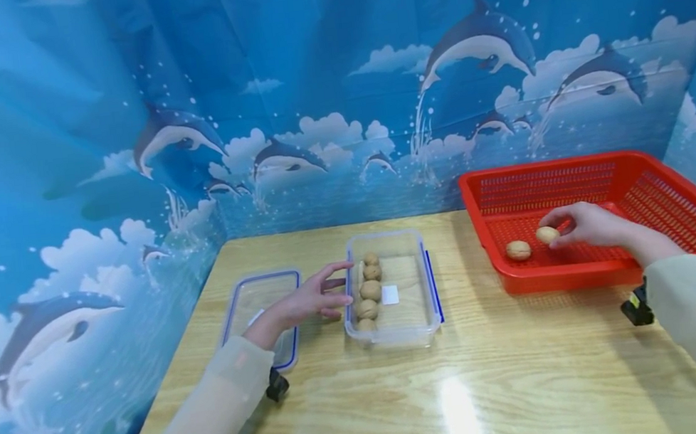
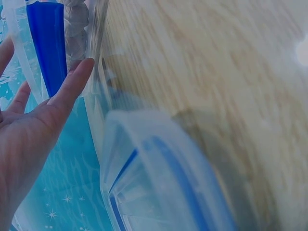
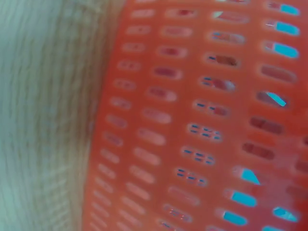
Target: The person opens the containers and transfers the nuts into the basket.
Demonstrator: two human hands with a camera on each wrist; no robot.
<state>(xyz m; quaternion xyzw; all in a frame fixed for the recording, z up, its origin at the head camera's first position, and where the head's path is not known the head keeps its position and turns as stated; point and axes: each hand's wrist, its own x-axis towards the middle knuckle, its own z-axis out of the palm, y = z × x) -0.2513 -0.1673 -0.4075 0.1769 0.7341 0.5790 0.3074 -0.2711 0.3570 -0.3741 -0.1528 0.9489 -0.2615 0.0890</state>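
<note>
Round tan ridged walnut [image 1: 547, 235], pinched in the right hand [image 1: 589, 224] inside the red perforated plastic basket [image 1: 676, 208], lies just beside a second walnut [image 1: 518, 250] resting on the basket floor; five more sit in a row in the clear rectangular plastic container [image 1: 421, 323].

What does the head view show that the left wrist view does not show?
Only the head view shows the right hand pinching a walnut inside the red basket, with a second walnut beside it. Only the left wrist view shows the left palm close up. Both show the left hand with straight fingers by the clear container, the lid, and the wooden table.
</note>
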